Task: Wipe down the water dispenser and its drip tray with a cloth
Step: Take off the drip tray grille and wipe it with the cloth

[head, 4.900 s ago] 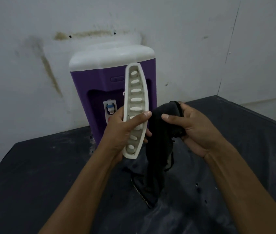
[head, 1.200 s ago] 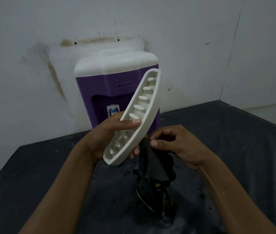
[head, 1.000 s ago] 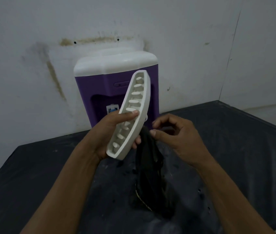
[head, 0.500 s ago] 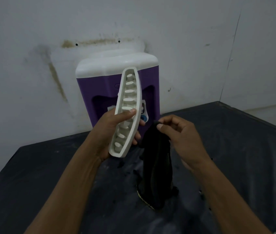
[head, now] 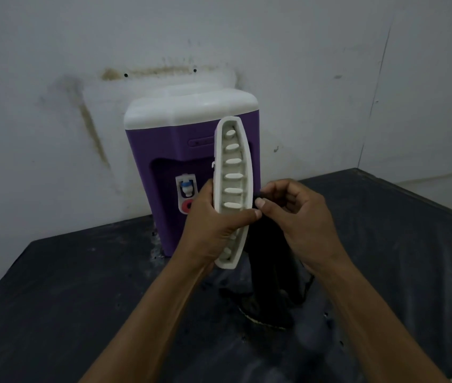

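A purple water dispenser point(head: 164, 150) with a white lid stands on the table against the wall; a blue tap and a red tap show in its recess. My left hand point(head: 213, 230) holds the white slotted drip tray point(head: 233, 175) upright in front of the dispenser, gripping its lower half. My right hand point(head: 296, 217) pinches a black cloth point(head: 269, 277) against the tray's right edge. The cloth hangs down from my fingers onto the table.
The table point(head: 67, 299) is covered with a dark, dusty sheet. A stained white wall point(head: 53, 106) rises right behind the dispenser. The table's right edge point(head: 426, 194) runs along a second wall that meets the first in a corner.
The tray has been turned from tilted to upright and lifted a little. My right hand has brought the cloth up against the tray's right edge.
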